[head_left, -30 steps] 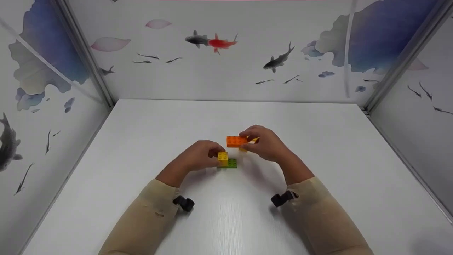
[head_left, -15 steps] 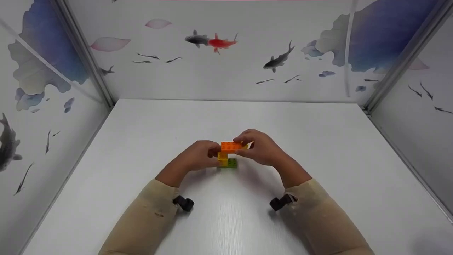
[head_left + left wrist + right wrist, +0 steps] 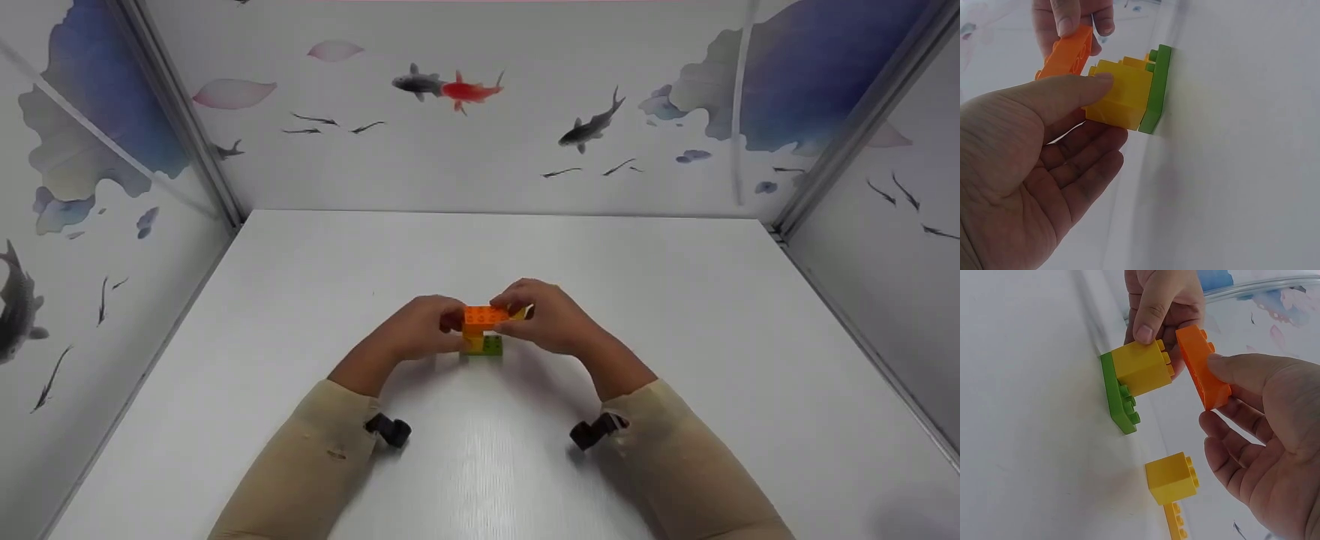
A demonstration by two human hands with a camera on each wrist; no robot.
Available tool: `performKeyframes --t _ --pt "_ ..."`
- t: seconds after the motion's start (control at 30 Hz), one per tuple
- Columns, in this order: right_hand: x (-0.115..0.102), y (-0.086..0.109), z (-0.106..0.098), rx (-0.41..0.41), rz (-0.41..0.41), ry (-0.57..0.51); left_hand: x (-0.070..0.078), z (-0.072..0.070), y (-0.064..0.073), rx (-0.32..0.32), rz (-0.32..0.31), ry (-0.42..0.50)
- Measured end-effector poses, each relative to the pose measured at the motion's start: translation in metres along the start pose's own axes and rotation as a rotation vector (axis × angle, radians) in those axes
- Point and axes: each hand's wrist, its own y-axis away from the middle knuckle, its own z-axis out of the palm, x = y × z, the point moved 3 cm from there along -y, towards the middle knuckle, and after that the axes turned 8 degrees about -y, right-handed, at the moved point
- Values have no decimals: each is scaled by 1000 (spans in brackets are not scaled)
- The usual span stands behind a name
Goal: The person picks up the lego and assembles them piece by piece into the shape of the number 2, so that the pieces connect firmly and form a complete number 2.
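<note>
The left hand point(image 3: 427, 328) pinched a yellow block point(image 3: 1143, 368) with its thumb on the near side and its fingers behind; the gap between them was only as wide as the block, and the lower fingers curved loosely away. That block stood on the left end of a thin green plate point(image 3: 1119, 409), whose bare studs showed to the right of it. The plate rested on the white table point(image 3: 480, 465), near the middle.

The right hand point(image 3: 551, 316) held an orange brick point(image 3: 482, 318) by its right end, thumb on the near side and fingers on the far side, its remaining fingers half curled around nothing. The brick lay lengthwise from left to right, studs up, above the yellow block; both wrist views showed a narrow space between the two.

To the right, beyond the green plate, were a second yellow block point(image 3: 1168, 478) and a slim yellow-orange brick point(image 3: 1171, 520). In the dim wrist views the stud tops were too soft to tell whether they bore any lettering.

Beige sleeves point(image 3: 682, 457) covered both forearms, each with a small black device point(image 3: 388, 430) at the cuff. The far wall point(image 3: 480, 165) was printed with grey fish point(image 3: 590, 129) and a red fish point(image 3: 471, 91).
</note>
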Motion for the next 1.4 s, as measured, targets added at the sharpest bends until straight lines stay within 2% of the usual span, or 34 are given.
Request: performKeyframes --t 0.3,0.67,0.97,1.4 --pt "5 -2 6 -9 14 1 5 -8 4 20 -1 69" --pt "5 -2 8 -19 26 0 7 -13 6 35 7 65" --pt "4 -3 8 -28 39 -7 8 -16 9 57 63 83" --pt "5 -3 8 -27 32 0 5 -16 8 28 1 124"
